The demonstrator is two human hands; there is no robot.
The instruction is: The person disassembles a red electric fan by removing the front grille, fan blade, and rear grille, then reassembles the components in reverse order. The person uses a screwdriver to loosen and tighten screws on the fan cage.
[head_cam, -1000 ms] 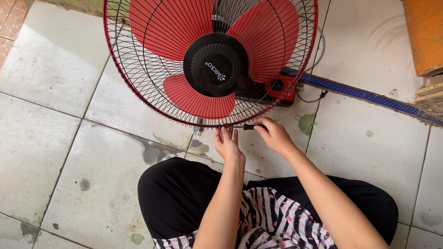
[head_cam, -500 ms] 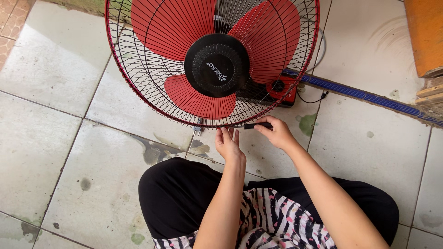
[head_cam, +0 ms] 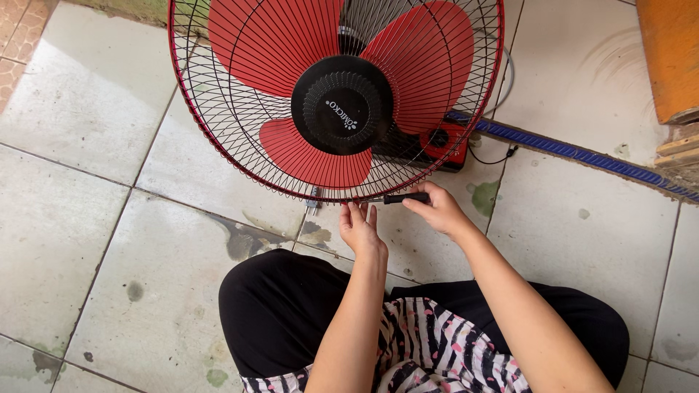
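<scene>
A fan with three red blades and a black hub sits behind a round wire grille point(head_cam: 218, 131) rimmed in red, standing on the tiled floor in front of me. My right hand point(head_cam: 437, 211) grips a small screwdriver point(head_cam: 406, 197) with a black handle, held level with its tip pointing left at the grille's bottom rim. My left hand point(head_cam: 360, 227) reaches up just below that rim, fingertips touching it beside the screwdriver tip. A small metal clip point(head_cam: 314, 198) hangs at the rim left of my left hand.
The fan's red base point(head_cam: 448, 142) with a black knob stands behind the grille, a black cable trailing right. A blue strip point(head_cam: 582, 154) runs across the tiles at right, beside orange wood point(head_cam: 670, 58). My crossed legs in black trousers fill the lower frame.
My right hand has shifted slightly right along the rim with the screwdriver. My left hand stays under the rim. The view has tilted a little, so the fan appears slightly further right.
</scene>
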